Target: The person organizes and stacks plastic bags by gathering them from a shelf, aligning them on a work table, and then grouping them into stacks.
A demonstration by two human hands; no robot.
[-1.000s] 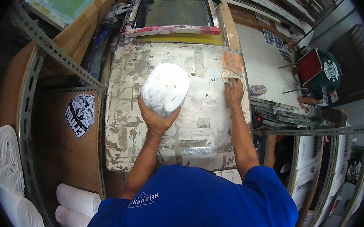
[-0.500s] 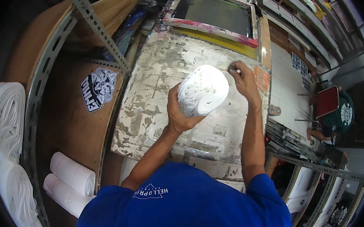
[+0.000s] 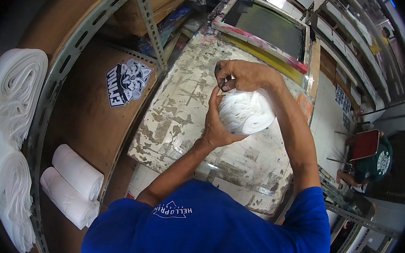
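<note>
A thick roll of white fabric [image 3: 247, 113], its layers folded and frilled at the end facing up, is held over the worktable [image 3: 177, 109]. Wrapped around its left side is my left hand [image 3: 216, 125], thumb up along the edge and fingers underneath. My right hand [image 3: 243, 74] reaches across the far side of the roll. Its thumb and fingertips are pinched together close to my left thumb, and darkly stained. What sits in the pinch is too small to make out.
A framed printing screen [image 3: 271, 29] lies at the table's far end. Left, a metal-framed shelf [image 3: 67, 119] holds two smaller white rolls [image 3: 75, 181], with more rolled fabric [image 3: 13, 143] at the rim. A person [image 3: 379, 159] sits by a red chair [image 3: 365, 144] at right.
My right hand has swung from the right of the roll, where a thin strand ran towards it, over to its far left edge. My left hand keeps hold. The view has shifted.
</note>
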